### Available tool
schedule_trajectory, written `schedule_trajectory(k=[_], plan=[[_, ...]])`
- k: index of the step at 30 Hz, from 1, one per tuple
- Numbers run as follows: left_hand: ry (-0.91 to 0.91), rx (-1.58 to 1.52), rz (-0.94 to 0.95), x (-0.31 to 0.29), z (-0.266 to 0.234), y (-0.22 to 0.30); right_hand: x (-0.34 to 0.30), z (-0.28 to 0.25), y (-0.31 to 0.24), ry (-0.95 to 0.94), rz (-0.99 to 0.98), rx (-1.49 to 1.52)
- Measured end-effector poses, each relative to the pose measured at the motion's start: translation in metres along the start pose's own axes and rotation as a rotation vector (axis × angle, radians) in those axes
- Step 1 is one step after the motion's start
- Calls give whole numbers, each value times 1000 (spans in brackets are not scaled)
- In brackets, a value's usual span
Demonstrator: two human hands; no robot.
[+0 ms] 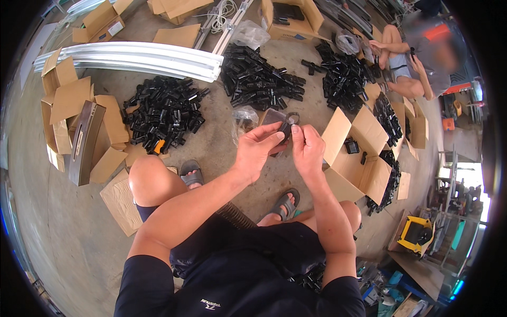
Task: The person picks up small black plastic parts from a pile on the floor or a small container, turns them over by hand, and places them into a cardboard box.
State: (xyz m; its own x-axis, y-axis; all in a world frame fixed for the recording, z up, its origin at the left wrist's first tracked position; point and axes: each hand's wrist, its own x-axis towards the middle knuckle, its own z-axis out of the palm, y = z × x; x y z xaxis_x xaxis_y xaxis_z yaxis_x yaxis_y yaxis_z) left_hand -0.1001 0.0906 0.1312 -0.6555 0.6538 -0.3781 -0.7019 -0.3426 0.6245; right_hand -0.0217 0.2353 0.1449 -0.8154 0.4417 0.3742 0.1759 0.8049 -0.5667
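Between both hands is a small black part with a ring-shaped end [288,122], raised in front of my knees. My left hand [255,150] pinches its body between thumb and fingers. The closed thumb and fingers of my right hand [308,150] press at its right side, and partly hide it. Just behind my left hand lie a clear plastic bag [244,122] and a flat, translucent piece [272,117]. An open cardboard box [338,174] with a few black pieces inside stands to the right of my right hand.
Piles of black fittings lie at the left [163,113], middle [253,79] and right [343,79]. Long white metal profiles [132,55] stretch across the far left. Opened cartons [71,100] stand left. A co-worker [417,63] sits at the far right. A yellow-framed item [415,234] stands lower right.
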Motion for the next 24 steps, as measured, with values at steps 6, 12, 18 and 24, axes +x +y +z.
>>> schedule_trajectory(k=[6,12,18,24], plan=[[24,-25,37,3,0,2,11,-8,-22,-35,62,220],[15,-22,2,0,1,1,4,-3,0,-69,-56,-13],[17,-53,41,6,-2,1,12,-9,-21,-38,10,169],[32,-1,14,2,3,0,6,-8,3,-96,-64,-23]])
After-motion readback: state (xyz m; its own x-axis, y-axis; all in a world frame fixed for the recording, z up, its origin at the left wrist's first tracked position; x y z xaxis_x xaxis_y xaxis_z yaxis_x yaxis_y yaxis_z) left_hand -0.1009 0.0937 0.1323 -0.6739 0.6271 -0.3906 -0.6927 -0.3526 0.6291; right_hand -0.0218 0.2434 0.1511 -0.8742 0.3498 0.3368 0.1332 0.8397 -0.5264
